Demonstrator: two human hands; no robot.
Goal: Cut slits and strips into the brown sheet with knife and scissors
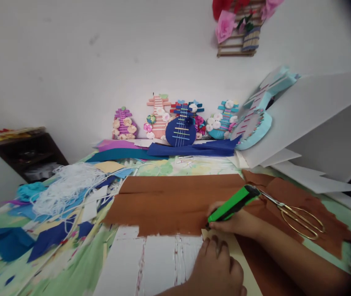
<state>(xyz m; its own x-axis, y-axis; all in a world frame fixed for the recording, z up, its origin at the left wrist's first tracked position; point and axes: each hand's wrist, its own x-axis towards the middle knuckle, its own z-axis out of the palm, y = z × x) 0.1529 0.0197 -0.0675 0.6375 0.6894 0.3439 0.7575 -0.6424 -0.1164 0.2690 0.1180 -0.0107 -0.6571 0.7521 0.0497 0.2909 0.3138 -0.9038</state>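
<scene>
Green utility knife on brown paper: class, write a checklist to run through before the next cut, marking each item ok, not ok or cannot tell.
1. Right hand grips the green utility knife firmly: ok.
2. Left hand presses flat on the cream template: ok.
3. Left fingertips lie clear of the blade tip: cannot tell, they are close.
4. Blade is extended: cannot tell.
5. White board lies under the brown paper: ok.
6. Scissors lie outside the cutting path: ok.
</scene>
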